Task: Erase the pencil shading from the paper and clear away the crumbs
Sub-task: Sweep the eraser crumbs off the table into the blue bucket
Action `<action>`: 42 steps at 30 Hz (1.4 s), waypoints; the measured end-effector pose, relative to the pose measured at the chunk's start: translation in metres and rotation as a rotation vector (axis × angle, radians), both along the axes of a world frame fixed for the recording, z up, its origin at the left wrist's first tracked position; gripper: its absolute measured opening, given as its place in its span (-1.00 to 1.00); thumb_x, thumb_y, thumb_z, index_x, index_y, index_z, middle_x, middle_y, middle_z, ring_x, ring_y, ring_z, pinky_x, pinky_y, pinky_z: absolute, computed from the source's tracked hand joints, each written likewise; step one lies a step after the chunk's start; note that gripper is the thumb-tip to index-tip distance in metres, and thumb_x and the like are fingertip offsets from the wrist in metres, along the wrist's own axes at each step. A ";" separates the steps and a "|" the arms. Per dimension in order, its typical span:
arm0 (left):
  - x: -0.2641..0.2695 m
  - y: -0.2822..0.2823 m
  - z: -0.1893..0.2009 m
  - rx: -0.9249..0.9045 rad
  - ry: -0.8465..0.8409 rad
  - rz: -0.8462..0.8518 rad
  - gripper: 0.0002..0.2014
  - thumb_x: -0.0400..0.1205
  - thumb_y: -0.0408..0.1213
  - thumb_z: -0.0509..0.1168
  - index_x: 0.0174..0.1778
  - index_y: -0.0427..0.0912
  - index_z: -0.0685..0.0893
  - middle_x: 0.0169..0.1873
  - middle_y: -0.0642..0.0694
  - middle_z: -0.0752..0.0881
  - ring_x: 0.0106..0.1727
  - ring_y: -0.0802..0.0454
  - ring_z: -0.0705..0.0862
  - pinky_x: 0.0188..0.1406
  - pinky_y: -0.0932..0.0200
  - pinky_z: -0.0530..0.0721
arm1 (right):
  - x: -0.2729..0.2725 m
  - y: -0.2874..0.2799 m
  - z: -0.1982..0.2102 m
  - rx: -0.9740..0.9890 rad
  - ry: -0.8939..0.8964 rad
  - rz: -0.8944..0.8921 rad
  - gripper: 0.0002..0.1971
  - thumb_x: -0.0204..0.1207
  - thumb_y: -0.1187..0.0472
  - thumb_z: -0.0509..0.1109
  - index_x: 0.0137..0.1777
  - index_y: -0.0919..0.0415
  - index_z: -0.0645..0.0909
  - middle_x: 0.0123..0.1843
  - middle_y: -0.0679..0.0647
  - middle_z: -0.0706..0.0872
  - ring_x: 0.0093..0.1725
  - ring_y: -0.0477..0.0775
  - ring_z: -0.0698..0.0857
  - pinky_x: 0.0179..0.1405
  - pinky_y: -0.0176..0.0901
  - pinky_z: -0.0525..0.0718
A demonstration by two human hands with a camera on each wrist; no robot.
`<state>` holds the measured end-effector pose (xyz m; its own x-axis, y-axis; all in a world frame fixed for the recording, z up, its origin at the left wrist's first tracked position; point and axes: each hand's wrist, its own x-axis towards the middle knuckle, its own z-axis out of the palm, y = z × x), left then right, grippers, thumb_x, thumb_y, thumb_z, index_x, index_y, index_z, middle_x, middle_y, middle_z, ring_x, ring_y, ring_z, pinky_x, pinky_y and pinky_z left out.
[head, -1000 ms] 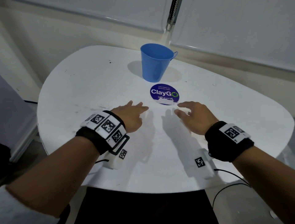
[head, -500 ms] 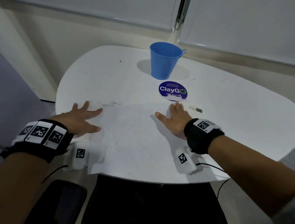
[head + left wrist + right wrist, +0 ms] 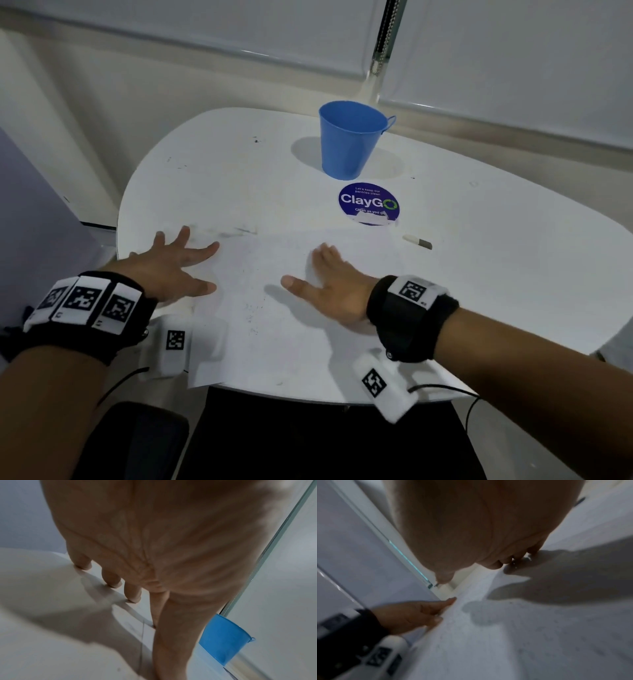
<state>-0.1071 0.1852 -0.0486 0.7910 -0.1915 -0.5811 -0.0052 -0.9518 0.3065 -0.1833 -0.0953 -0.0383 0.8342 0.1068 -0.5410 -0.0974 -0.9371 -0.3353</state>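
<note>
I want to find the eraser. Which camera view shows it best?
The head view: the eraser lies in full sight on the table, right of the right hand. The two wrist views do not clearly show it.

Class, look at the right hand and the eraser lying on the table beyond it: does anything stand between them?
Nothing visible does. The right hand lies flat on the paper, and the eraser lies beyond its fingers and to the right, on bare table. The ClayGo sticker and blue cup sit farther back.

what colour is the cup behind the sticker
Blue cup, seen best in the head view.
</note>
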 end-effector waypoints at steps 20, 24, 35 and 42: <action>0.002 0.001 -0.003 -0.018 0.000 0.006 -0.19 0.63 0.12 0.43 0.66 0.52 0.04 0.74 0.17 -0.31 0.72 0.02 -0.45 0.73 -0.30 -0.21 | 0.004 -0.004 -0.002 -0.051 -0.064 -0.076 0.10 0.51 -0.55 -0.08 0.73 0.31 -0.28 0.75 0.19 -0.32 0.75 0.13 -0.25 0.72 0.03 -0.15; 0.003 0.002 -0.003 -0.021 0.008 0.006 -0.20 0.62 0.15 0.42 0.64 0.54 0.04 0.73 0.19 -0.32 0.72 0.04 -0.45 0.73 -0.27 -0.24 | 0.002 -0.002 0.006 0.030 -0.061 -0.067 0.05 0.54 -0.51 -0.06 0.73 0.29 -0.26 0.76 0.16 -0.30 0.74 0.06 -0.27 0.72 -0.04 -0.19; 0.006 0.001 -0.004 0.004 0.000 -0.004 -0.18 0.61 0.16 0.43 0.66 0.52 0.03 0.73 0.19 -0.32 0.73 0.02 -0.43 0.72 -0.33 -0.21 | -0.021 0.006 0.018 0.068 0.032 -0.118 0.04 0.56 -0.50 -0.10 0.72 0.30 -0.30 0.76 0.15 -0.33 0.73 0.05 -0.33 0.69 -0.03 -0.26; -0.002 -0.005 0.003 0.010 -0.014 0.005 -0.19 0.64 0.11 0.42 0.69 0.45 0.05 0.75 0.14 -0.29 0.73 -0.01 -0.42 0.73 -0.32 -0.19 | -0.017 -0.012 0.002 -0.168 -0.054 -0.261 0.13 0.49 -0.58 -0.10 0.72 0.33 -0.31 0.75 0.23 -0.35 0.74 0.16 -0.30 0.72 0.07 -0.18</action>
